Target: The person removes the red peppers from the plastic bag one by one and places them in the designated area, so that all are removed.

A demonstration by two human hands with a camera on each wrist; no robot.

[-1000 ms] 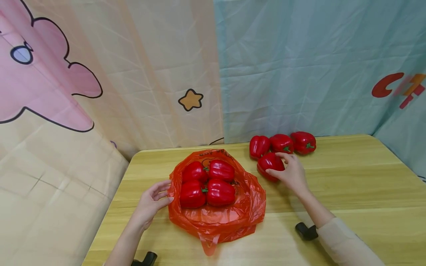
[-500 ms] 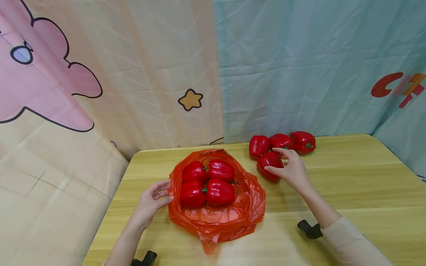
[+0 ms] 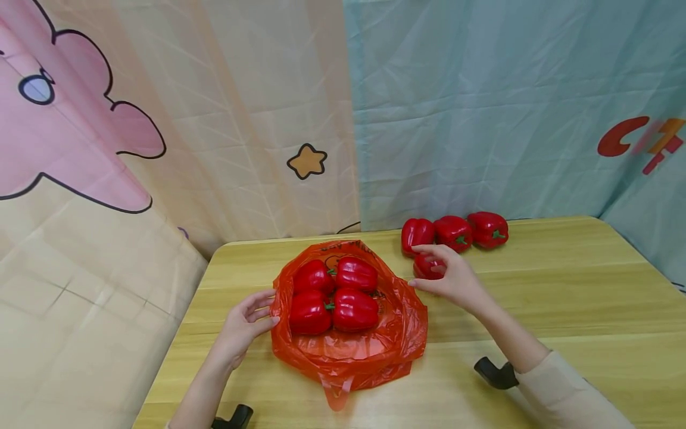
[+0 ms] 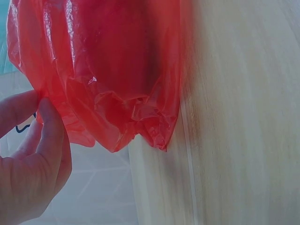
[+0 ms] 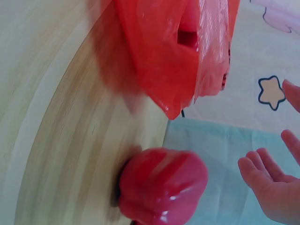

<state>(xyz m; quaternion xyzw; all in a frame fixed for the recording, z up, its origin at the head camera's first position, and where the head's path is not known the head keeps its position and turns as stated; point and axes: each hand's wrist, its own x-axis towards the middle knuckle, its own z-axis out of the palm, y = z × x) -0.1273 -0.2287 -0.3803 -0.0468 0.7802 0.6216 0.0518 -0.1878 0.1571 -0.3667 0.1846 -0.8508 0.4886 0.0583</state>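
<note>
Left hand (image 3: 243, 325), left of centre in the head view: thumb and fingers pinching the left rim of the red plastic bag (image 3: 411, 325); the left wrist view shows the grip on the edge. Bag is lower centre of frame, mouth up, handle loop (image 3: 336, 398) toward the bottom edge. Four red bell peppers (image 3: 355, 310) inside, two by two, green stems toward the middle. Right hand (image 3: 452, 277), right of centre: thumb and fingers wide apart, holding nothing. It partly covers the near loose pepper (image 3: 426, 268), which sits on the table just right of the bag; right wrist view has that pepper bottom centre, gap between it and the fingers. Three back peppers (image 3: 453, 232) in a row above it, along the table's far edge. Wooden table (image 3: 568, 298), printed curtain (image 3: 257, 119) behind.
</note>
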